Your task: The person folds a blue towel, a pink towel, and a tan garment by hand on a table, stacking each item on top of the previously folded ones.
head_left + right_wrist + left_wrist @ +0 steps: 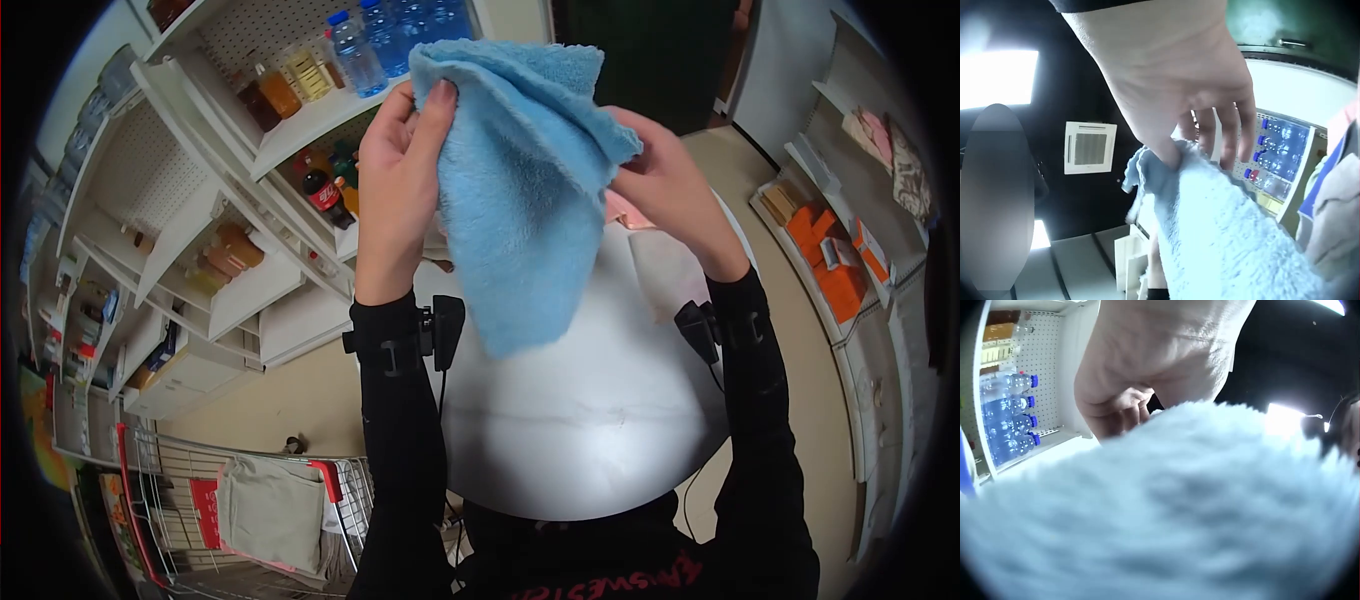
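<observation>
Clearly, left grip (402, 165) and right grip (668, 178) both pinch blue cloth (525, 215); red shirt lettering (640, 574) partly reads "SWES".

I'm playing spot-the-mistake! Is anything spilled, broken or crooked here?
I can't see anything spilled or broken. The blue cloth hangs in uneven folds, but that fits how the left hand and right hand hold it up. The shelves on the left look slanted, probably because the camera's lens bends the picture.

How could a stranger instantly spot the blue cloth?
Find the round white table. Above it, the left grip and right grip hold the blue cloth. Its fluffy light blue pile distinguishes it from the pink fabric and pale fabric nearby.
</observation>
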A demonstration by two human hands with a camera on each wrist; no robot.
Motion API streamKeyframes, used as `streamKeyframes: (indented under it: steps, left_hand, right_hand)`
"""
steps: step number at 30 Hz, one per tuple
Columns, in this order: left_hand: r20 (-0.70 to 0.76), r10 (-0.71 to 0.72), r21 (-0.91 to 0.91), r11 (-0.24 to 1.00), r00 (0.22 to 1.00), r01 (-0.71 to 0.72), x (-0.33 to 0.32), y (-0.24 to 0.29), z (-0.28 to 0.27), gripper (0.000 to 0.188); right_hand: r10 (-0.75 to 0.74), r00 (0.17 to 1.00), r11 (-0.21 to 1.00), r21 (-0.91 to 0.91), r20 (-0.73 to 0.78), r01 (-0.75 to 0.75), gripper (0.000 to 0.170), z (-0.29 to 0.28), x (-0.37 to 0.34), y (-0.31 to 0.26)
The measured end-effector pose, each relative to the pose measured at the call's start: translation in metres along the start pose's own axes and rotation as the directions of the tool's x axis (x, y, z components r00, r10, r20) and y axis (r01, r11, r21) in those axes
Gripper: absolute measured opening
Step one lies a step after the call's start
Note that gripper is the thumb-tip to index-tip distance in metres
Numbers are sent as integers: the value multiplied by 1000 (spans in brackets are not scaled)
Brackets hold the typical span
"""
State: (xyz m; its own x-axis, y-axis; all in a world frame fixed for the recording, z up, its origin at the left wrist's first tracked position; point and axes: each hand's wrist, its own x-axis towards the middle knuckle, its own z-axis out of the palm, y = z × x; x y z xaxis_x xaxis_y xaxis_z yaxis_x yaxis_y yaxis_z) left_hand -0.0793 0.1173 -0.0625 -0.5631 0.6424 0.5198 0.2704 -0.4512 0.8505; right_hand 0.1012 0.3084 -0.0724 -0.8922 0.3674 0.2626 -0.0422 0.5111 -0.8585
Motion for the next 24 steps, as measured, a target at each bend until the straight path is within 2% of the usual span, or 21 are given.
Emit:
streamKeyframes:
  steps: [3,4,7,8,11,16,19,20,23,24]
  left_hand:
    - [-112,13,-86,996,994,-23,-1,2,-12,33]
    - [-119,19,-79,996,993,-28,-2,5,-13,33]
    - [-88,-136,-154,981,987,121,-3,10,-12,38]
    - [-91,-131,-152,981,987,116,-3,9,-11,38]
    - [-16,-217,109,970,976,218,-4,11,-10,43]
    - [25,-253,176,954,967,245,-13,20,0,45]
    - [83,-59,122,991,995,49,-11,16,4,47]
    - [89,-60,127,991,994,49,-9,14,1,47]
    - [-18,-93,313,945,995,94,0,6,-16,52]
    - [-18,-94,314,945,995,95,0,5,-15,52]
  right_hand:
    - [-123,980,986,132,156,103,67,-3,16,-5]
    - [-132,978,985,135,163,110,67,1,18,-8]
    - [-28,999,957,289,19,22,61,21,14,-18]
    - [-34,999,957,289,20,26,61,28,12,-20]
    - [-26,975,811,566,-221,149,51,48,11,-22]
    - [18,995,844,535,-101,39,54,29,11,-17]
    - [11,997,936,351,-83,19,52,34,7,-27]
    - [11,996,934,356,-89,22,52,31,8,-24]
    - [-29,997,914,402,-65,53,51,20,16,-12]
    - [-29,997,914,403,-65,53,51,21,16,-11]
